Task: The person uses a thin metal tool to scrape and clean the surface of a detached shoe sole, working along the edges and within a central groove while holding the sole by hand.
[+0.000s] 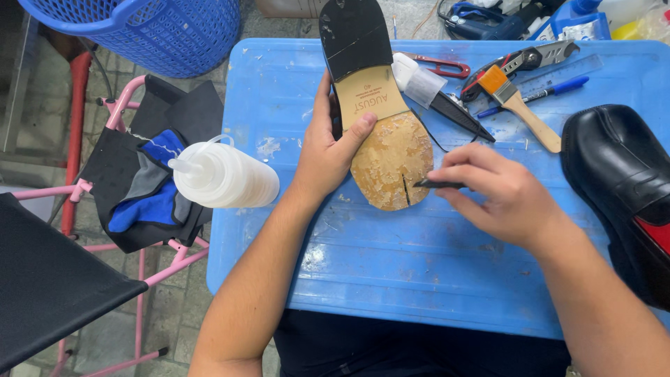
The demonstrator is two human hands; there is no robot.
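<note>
- Gripping the upturned shoe (373,105) at its waist, the left hand (328,150) steadies it sole-up on the blue table (419,258).
- Right hand (499,192) pinches a thin dark blade (436,184), tip touching the sole's worn forepart.
- Second black shoe (621,181) sits just right.

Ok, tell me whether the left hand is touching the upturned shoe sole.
Touching. The head view shows the left hand gripping the shoe sole, its thumb pressed flat across the tan middle of it.

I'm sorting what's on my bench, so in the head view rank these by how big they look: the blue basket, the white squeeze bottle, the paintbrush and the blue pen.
1. Blue basket, cut off by the frame.
2. White squeeze bottle, though it sits nearer the camera, so its size is unsure.
3. Paintbrush.
4. Blue pen, partly hidden under the brush.
</note>
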